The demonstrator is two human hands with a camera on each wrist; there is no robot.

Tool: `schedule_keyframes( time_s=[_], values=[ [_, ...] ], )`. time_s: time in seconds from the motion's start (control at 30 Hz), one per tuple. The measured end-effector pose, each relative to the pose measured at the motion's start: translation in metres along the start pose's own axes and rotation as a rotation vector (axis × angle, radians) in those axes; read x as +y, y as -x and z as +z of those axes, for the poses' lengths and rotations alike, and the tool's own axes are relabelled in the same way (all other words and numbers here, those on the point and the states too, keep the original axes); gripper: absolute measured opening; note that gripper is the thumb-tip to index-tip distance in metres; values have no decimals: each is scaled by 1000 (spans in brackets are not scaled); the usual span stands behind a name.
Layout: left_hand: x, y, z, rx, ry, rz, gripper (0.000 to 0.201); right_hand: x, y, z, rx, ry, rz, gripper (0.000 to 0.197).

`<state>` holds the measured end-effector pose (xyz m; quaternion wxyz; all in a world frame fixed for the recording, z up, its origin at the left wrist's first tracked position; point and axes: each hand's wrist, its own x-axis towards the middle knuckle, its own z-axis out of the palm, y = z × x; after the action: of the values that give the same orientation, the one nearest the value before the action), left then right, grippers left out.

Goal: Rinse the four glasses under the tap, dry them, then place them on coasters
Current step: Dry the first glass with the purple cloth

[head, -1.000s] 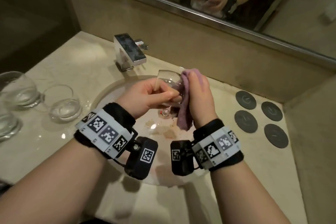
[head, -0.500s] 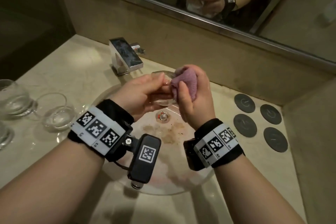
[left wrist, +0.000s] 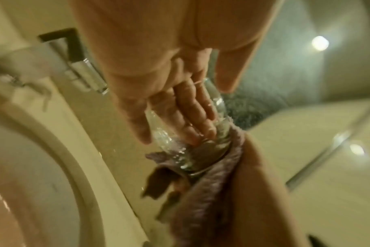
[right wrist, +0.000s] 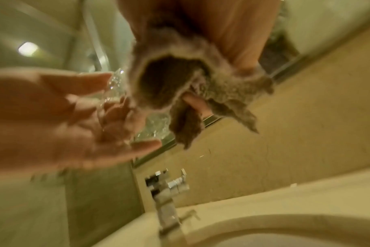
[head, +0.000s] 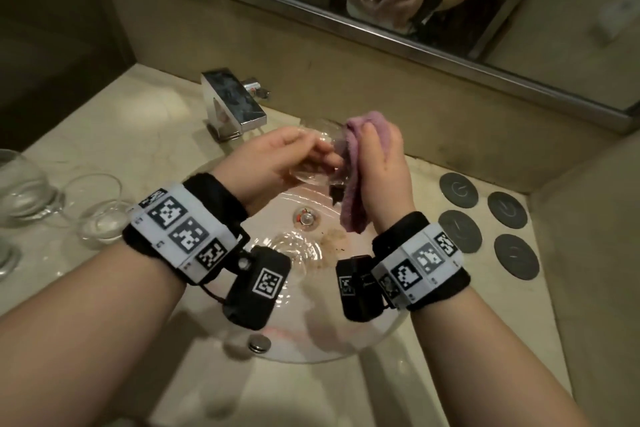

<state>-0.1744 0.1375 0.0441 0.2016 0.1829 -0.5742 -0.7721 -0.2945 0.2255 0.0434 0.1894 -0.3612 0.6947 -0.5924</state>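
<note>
Head view: left hand (head: 284,163) grasps the stemless glass (head: 317,163) over the sink (head: 311,350), right hand (head: 379,163) clenches a purple cloth (head: 353,191) pushed into its mouth. Best to twist the glass against the cloth, grip firm. Glasses (head: 100,215) on the left counter seem to hold water. Four coasters (head: 459,189) bare.

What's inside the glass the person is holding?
Purple cloth is stuffed into the glass, pushed in by the right hand while the left hand holds it. Any water under the cloth is hidden.
</note>
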Motion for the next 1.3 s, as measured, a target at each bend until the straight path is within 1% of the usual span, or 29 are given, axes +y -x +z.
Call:
schedule_keyframes(
  time_s=[0.03,0.07,0.1,0.13,0.2,0.27,0.33,0.4,0.47,0.53,0.63,0.67,0.7,0.77,0.8,0.83,0.9,0.93,0.97,1.0,1.03,1.07,1.1,1.13,1.17,1.2,1.23,1.27,1.3],
  values=[
    [-1,-1,2,40,84,-21,26,1,2,2,7,38,-45,15],
    [-2,-3,4,76,97,-6,28,2,4,4,11,30,-51,15],
    [-4,-5,6,96,45,33,29,4,5,7,26,-50,-9,20],
    [-6,-6,7,98,-47,79,29,5,3,8,43,-195,64,28],
    [-8,-5,8,61,-274,160,27,9,-4,6,29,-494,221,38],
    [-7,-3,7,4,-440,220,23,7,-6,0,-57,-646,374,33],
    [-7,-2,6,-63,-531,246,20,7,-6,-6,-144,-680,504,30],
    [-6,-2,4,-133,-575,253,17,7,-6,-8,-139,-650,544,33],
    [-2,-4,1,-193,-572,235,19,5,-6,-7,-59,-555,482,39],
    [2,-5,-3,-221,-494,202,23,1,-6,-7,6,-388,322,40],
    [4,-3,-4,-195,-202,80,28,-7,2,-5,85,-157,114,19],
    [3,-2,-3,-172,-169,76,27,-8,6,-3,111,-87,46,16],
    [1,-1,-2,-143,-189,101,24,-9,10,-1,122,-46,-5,17],
    [0,0,-4,-125,-263,154,16,-7,12,1,126,-50,-15,27],
    [3,1,-5,-141,-319,173,12,-7,9,0,100,-94,29,30],
    [7,2,-8,-164,-401,193,10,-9,7,-1,28,-199,122,30],
    [16,3,-13,-202,-626,210,12,-12,2,-5,-180,-483,383,32],
    [21,4,-14,-211,-731,218,15,-13,1,-7,-252,-574,496,33],
    [24,4,-14,-200,-788,238,17,-13,1,-8,-292,-613,564,36],
    [26,5,-12,-171,-774,266,16,-13,2,-6,-304,-636,592,43],
    [25,5,-10,-112,-727,309,12,-14,2,-4,-297,-657,590,54],
    [22,5,-9,-17,-674,356,13,-13,2,-1,-270,-694,573,63],
    [15,3,-9,108,-629,388,24,-15,3,1,-253,-721,545,65],
    [9,2,-9,223,-545,370,39,-17,2,3,-227,-725,523,59],
    [5,2,-8,310,-422,296,56,-18,2,5,-200,-705,494,50],
    [4,1,-5,352,-280,189,75,-17,1,8,-172,-659,459,48],
    [2,1,-3,348,-134,102,90,-17,1,11,-157,-572,417,52],
    [1,1,-1,317,1,40,94,-16,2,15,-165,-466,363,57],
    [1,0,0,290,110,11,86,-17,4,20,-176,-343,289,58]
  ],
)
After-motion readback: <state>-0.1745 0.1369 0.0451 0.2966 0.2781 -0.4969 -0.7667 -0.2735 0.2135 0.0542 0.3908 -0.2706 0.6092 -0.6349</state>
